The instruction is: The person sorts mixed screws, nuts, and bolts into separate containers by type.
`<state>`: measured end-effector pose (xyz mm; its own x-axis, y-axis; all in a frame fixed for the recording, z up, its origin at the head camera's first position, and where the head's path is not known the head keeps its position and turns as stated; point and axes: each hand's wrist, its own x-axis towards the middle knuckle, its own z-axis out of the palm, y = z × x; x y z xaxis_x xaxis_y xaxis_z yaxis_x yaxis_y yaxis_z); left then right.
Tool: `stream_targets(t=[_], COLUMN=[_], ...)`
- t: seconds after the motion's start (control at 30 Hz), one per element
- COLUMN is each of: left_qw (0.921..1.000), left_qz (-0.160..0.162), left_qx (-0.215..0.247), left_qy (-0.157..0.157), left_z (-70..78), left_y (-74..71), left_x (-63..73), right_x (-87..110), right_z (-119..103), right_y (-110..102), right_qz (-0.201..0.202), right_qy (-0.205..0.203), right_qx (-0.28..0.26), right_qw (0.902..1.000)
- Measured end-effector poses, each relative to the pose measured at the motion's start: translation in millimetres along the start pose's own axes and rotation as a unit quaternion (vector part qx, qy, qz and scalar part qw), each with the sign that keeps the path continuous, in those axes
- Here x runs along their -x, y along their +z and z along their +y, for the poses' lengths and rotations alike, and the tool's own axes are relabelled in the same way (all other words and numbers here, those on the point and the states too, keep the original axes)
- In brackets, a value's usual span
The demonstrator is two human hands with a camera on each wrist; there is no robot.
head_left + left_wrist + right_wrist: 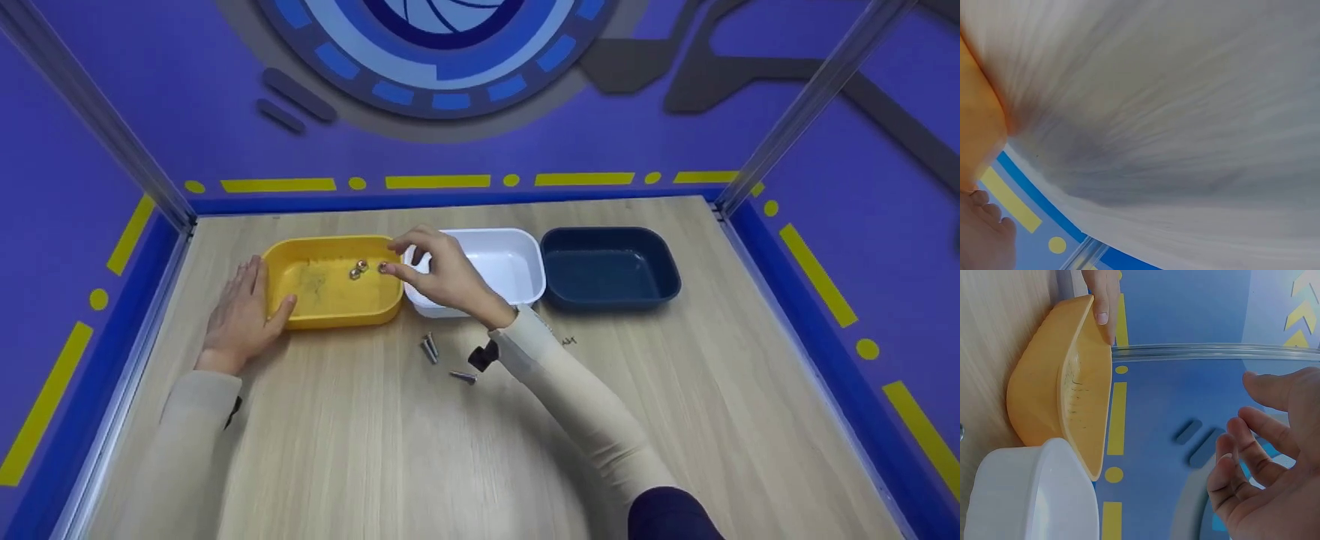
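My left hand (244, 319) lies along the left end of a yellow tray (341, 321), fingers straight, thumb at its near rim. Above the tray's right end is my right hand (442, 274), its thumb and fingers apart. In the right wrist view that hand (1269, 455) shows nothing between its fingertips. Two nuts (358, 270) lie on the yellow tray's floor. Another nut (382, 267) appears right by the right thumb tip; whether it touches the thumb I cannot tell. The right hand and wrist partly cover a white tray (510, 262).
A dark blue tray (611, 304) stands right of the white one. Several bolts lie in front of the trays, among them a pair (429, 349) and a single bolt (463, 376). Small dark pieces (568, 341) lie near the right sleeve. Purple panels (450, 161) wall the table.
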<state>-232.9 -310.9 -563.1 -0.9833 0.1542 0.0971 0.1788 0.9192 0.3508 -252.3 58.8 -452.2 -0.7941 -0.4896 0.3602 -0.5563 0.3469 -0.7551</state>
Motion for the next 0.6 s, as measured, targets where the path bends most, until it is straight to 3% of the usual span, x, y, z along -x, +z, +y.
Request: stream_targets(t=[0.3,0.6], left_qw=[0.9996,0.9987], left_qz=[0.018,0.027], left_qx=[-0.021,-0.043], left_qy=[-0.006,-0.009], left_z=[2.0,11.3], left_y=[-2.3,-5.8], left_x=[1.1,3.6], right_x=[22.5,45.5], right_z=[8,14], right_y=[-19,-23], right_qz=[0.015,0.026], right_qy=[-0.014,-0.029], right_qx=[0.01,0.017], right_qw=[0.9997,0.9991])
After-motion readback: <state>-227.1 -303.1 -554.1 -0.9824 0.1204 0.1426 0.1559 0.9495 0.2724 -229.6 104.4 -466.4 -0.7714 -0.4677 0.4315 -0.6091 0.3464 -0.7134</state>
